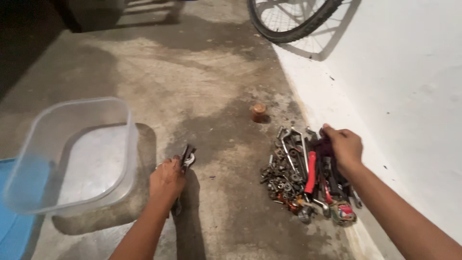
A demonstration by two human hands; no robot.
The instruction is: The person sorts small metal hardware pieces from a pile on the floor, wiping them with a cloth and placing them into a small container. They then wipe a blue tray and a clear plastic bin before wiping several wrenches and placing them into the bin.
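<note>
The step in hand seems to be sorting: the left hand (167,180) is closed around pliers (186,161) on the concrete floor (211,96), just beside the clear plastic tub (130,144). The right hand (342,146) rests with curled fingers on the pile of tools and nuts (301,175) by the white wall (409,96); what it pinches I cannot tell. A next move would need a firm grip and a lift clear of the pile

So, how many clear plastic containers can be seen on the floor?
1. The clear plastic container stands on the concrete floor at the left, beside the left hand, which holds pliers. More could lie outside the view.
</note>
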